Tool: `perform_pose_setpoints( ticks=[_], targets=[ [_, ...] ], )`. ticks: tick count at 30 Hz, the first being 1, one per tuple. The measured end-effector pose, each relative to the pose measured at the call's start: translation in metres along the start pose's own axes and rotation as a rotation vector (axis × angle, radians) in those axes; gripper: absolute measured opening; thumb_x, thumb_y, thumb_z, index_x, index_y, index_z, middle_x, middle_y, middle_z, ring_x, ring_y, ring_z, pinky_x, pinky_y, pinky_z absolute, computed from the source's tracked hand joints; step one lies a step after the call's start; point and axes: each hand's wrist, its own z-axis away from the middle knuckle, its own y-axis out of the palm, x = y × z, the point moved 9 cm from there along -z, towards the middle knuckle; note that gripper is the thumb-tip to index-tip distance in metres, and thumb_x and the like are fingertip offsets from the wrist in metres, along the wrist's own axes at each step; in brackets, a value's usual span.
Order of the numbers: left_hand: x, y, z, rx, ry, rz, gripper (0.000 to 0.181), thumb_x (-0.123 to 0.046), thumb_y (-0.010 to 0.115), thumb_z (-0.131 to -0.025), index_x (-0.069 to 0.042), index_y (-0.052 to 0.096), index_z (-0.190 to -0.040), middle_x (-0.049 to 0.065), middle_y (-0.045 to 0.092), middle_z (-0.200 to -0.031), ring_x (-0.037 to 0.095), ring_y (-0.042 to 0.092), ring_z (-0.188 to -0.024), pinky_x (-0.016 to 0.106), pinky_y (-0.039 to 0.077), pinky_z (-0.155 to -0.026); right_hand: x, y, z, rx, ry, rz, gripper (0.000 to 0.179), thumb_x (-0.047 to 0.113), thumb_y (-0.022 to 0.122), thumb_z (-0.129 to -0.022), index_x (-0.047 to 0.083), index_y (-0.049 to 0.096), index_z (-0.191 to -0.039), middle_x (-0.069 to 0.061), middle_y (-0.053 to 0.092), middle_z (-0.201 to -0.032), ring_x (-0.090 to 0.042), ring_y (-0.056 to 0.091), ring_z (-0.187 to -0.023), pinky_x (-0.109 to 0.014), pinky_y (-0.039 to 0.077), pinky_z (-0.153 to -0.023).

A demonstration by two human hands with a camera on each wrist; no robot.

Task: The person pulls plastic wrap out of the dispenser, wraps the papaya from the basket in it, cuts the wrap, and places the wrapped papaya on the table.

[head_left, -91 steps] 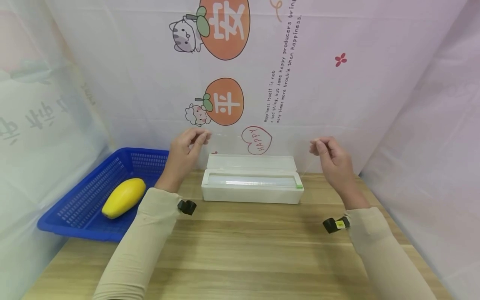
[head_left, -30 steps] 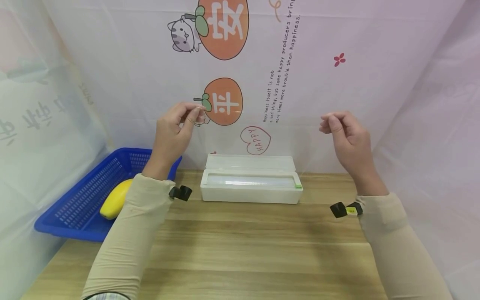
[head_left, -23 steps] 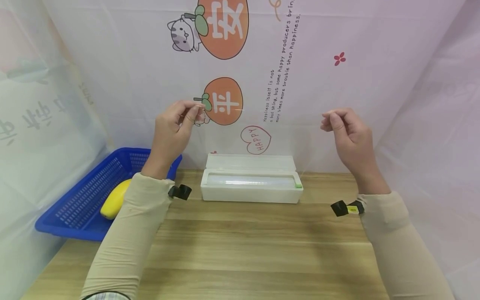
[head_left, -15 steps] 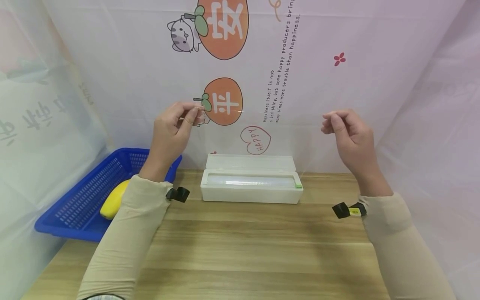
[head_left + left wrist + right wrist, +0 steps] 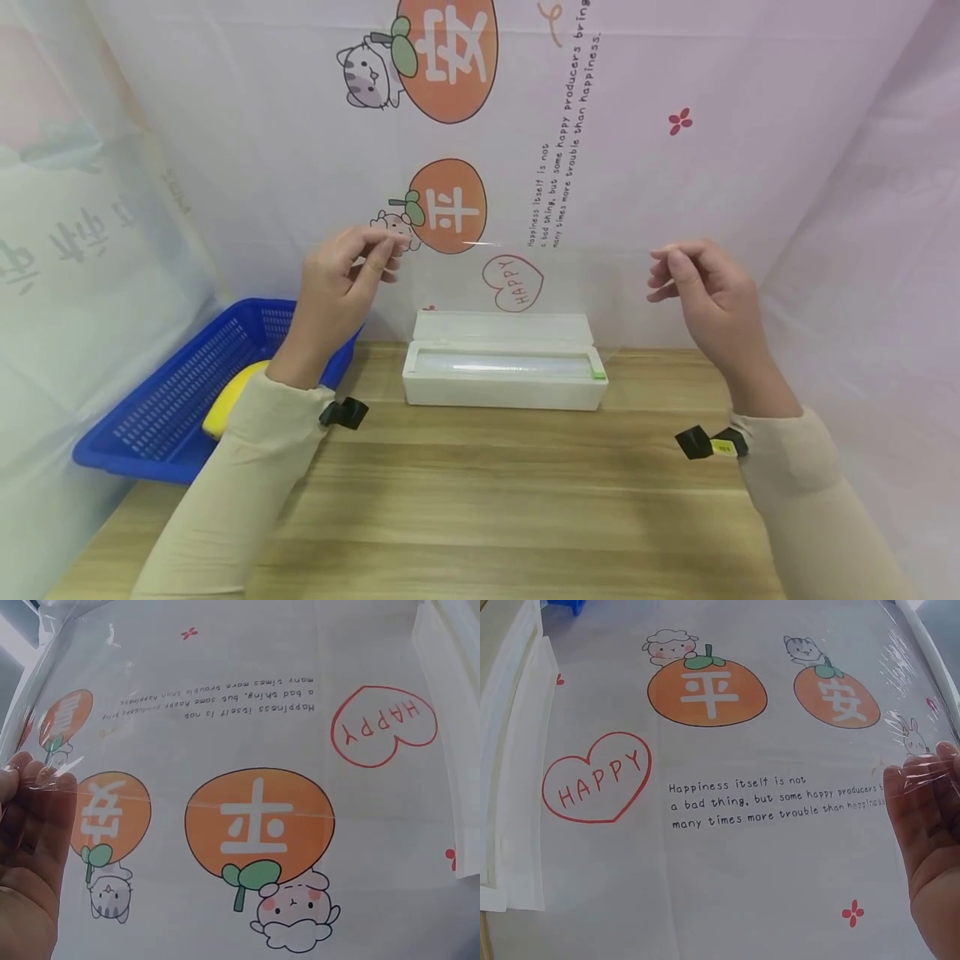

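A sheet of clear cling film (image 5: 97,656) is drawn out between both raised hands; only creases and glints show it. My left hand (image 5: 341,283) pinches one side of its edge between thumb and fingers. On the other side, my right hand (image 5: 716,292) pinches the film too, which wrinkles over its fingertips (image 5: 922,769) in the right wrist view. Below and between the hands stands a white cling film box (image 5: 502,393), its lid (image 5: 502,327) tipped up at the back. The film roll (image 5: 502,365) lies inside it.
At the left, a blue plastic basket (image 5: 97,454) holds a smooth yellow oblong fruit (image 5: 225,404), partly hidden by the left forearm. A small green piece (image 5: 597,374) sits at the box's right end. Printed white cloth (image 5: 615,167) walls the wooden table (image 5: 510,508) at back and sides.
Over three seconds both hands have moved up and farther apart with the film between them. In the last half second they have come down a little. The box has stayed put.
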Motion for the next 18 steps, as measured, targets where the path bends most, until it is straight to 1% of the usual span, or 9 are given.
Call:
perform_pose_setpoints(
  ticks=[4,7,11,13,18],
  targets=[
    [-0.003,0.0,0.006,0.015,-0.014,0.037,0.019,-0.003,0.054,-0.102,-0.001,0.071,-0.111,0.006,0.066,-0.095,0.013,0.065,-0.078,0.025,0.058,-0.068,0.003,0.0,0.005,0.016,-0.011,-0.063,0.018,-0.009,0.046,-0.101,-0.018,0.061,-0.106,-0.013,0.062,-0.086,-0.015,0.065,-0.074,-0.02,0.056,-0.067],
    [-0.007,-0.001,0.009,0.03,-0.016,0.036,0.019,-0.003,0.054,-0.102,-0.001,0.07,-0.112,0.006,0.066,-0.095,0.014,0.065,-0.079,0.024,0.058,-0.068,0.005,0.0,0.009,0.029,-0.016,-0.118,0.018,-0.01,0.046,-0.1,-0.019,0.06,-0.105,-0.014,0.062,-0.086,-0.017,0.064,-0.075,-0.02,0.056,-0.066],
    [-0.011,-0.001,0.014,0.053,-0.015,0.032,0.018,-0.001,0.055,-0.102,-0.001,0.07,-0.111,0.007,0.066,-0.096,0.014,0.065,-0.08,0.024,0.058,-0.067,0.008,0.0,0.014,0.044,-0.017,-0.16,0.017,-0.011,0.046,-0.1,-0.02,0.06,-0.105,-0.015,0.062,-0.086,-0.017,0.064,-0.076,-0.02,0.056,-0.066],
    [-0.012,-0.001,0.017,0.067,-0.019,0.041,0.018,0.0,0.055,-0.101,-0.001,0.07,-0.111,0.009,0.066,-0.097,0.015,0.065,-0.081,0.024,0.058,-0.067,0.007,-0.001,0.017,0.053,-0.013,-0.191,0.017,-0.012,0.045,-0.099,-0.02,0.06,-0.105,-0.016,0.062,-0.086,-0.017,0.064,-0.075,-0.021,0.057,-0.065],
    [-0.013,0.0,0.024,0.094,-0.019,0.065,0.02,0.004,0.056,-0.1,-0.002,0.07,-0.112,0.008,0.066,-0.098,0.017,0.066,-0.081,0.025,0.058,-0.064,0.005,0.0,0.026,0.091,-0.001,-0.273,0.018,-0.015,0.044,-0.098,-0.021,0.059,-0.104,-0.017,0.062,-0.084,-0.017,0.064,-0.073,-0.022,0.057,-0.06]
  ],
)
